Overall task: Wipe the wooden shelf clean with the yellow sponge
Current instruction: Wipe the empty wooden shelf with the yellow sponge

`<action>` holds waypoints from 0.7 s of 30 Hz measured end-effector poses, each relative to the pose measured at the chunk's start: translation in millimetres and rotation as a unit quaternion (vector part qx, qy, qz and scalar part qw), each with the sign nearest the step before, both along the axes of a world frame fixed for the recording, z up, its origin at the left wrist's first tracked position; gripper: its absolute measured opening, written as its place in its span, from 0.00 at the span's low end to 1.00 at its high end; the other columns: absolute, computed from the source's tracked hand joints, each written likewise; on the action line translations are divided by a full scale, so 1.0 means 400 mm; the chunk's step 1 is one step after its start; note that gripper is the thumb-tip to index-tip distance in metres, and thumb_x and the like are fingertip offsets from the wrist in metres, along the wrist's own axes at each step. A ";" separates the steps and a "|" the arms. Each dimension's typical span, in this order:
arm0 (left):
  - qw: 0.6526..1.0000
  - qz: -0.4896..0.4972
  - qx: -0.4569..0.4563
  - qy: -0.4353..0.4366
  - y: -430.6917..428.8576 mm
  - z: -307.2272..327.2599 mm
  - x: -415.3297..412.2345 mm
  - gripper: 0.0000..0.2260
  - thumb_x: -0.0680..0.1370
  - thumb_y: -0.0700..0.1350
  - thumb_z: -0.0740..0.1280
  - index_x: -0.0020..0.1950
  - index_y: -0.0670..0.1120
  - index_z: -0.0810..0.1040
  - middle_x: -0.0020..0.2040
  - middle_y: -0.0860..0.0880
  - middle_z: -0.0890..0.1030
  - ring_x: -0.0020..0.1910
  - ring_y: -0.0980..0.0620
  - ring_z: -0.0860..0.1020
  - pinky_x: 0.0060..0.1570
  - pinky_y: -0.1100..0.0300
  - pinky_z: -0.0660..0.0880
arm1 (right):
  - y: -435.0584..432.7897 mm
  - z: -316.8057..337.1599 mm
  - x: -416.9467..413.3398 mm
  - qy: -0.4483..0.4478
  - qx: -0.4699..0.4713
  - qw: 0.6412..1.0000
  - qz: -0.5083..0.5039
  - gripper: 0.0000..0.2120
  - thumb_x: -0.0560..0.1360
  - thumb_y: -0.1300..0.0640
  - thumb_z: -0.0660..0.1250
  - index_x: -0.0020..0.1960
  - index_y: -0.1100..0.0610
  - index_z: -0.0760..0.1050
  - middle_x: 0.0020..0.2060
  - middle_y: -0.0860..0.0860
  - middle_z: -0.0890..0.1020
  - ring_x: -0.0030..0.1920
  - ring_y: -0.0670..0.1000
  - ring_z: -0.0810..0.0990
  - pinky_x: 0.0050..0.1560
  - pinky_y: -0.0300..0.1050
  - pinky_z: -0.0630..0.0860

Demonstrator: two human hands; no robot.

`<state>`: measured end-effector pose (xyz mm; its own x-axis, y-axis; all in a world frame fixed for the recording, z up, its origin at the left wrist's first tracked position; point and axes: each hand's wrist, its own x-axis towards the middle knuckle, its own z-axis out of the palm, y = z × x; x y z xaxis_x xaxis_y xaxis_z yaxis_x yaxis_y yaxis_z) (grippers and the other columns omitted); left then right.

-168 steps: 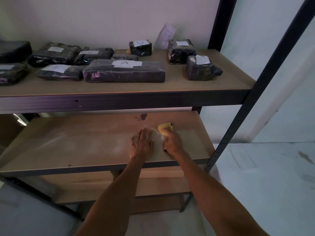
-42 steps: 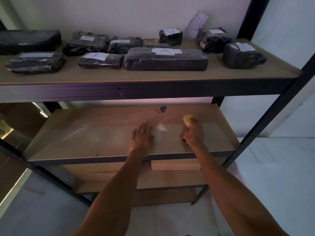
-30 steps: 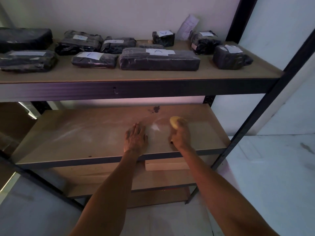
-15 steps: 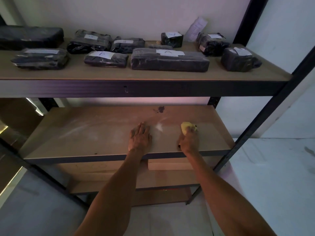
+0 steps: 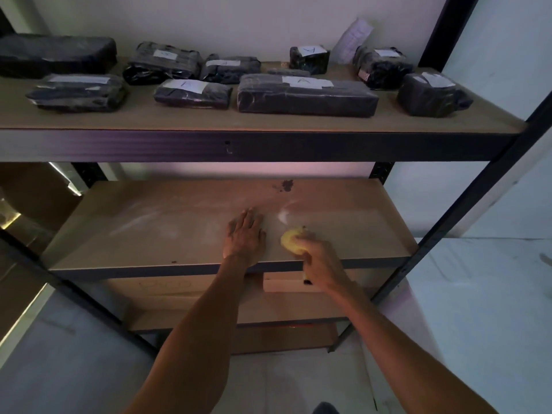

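Has slid the yellow sponge (image 5: pixel 292 241) left and nearer since half a second ago, closer to the left hand (image 5: pixel 245 236) and to the near edge of the wooden shelf (image 5: pixel 149 228). Grips the sponge in the curled fingers of the right hand (image 5: pixel 321 258) and presses it down on the wood. Lays the left hand flat on the shelf, fingers straight, holding nothing.

Could push the white dust (image 5: pixel 283 215) off the near edge and onto the floor, with the sponge so close to the rim. Could bump the left hand too, being just beside it. Could miss the pale smears on the left part and the dark spot (image 5: pixel 287 185) at the far side.

Shows no open bin or bowl. Up on the top shelf (image 5: pixel 179 121), only black wrapped parcels (image 5: pixel 304 98) with paper labels; cannot tell what is inside.
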<state>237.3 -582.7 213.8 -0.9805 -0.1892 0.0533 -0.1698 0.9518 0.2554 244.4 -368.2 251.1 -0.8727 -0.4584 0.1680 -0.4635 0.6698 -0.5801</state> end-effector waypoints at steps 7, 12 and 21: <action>1.000 0.005 -0.001 0.000 0.004 0.009 0.012 0.23 0.85 0.52 0.51 0.81 0.53 0.58 0.82 0.50 0.52 0.81 0.49 0.50 0.78 0.48 0.49 | -0.108 0.020 -0.060 0.015 0.086 0.996 0.019 0.17 0.77 0.64 0.63 0.65 0.60 0.75 0.64 0.60 0.76 0.64 0.61 0.74 0.66 0.53 0.71; 1.000 0.005 -0.006 0.012 0.003 0.007 0.018 0.23 0.84 0.52 0.51 0.80 0.53 0.58 0.82 0.50 0.53 0.81 0.49 0.51 0.77 0.48 0.49 | -0.096 0.035 -0.032 0.029 0.051 0.998 -0.019 0.18 0.72 0.68 0.65 0.61 0.61 0.78 0.61 0.60 0.78 0.60 0.61 0.76 0.64 0.54 0.72; 1.000 0.006 -0.002 0.009 0.005 0.004 0.012 0.22 0.84 0.52 0.51 0.80 0.53 0.59 0.82 0.49 0.53 0.81 0.49 0.50 0.77 0.48 0.49 | -0.137 0.034 -0.075 0.003 0.064 0.998 0.015 0.18 0.75 0.65 0.65 0.64 0.60 0.76 0.64 0.59 0.77 0.63 0.61 0.74 0.65 0.50 0.70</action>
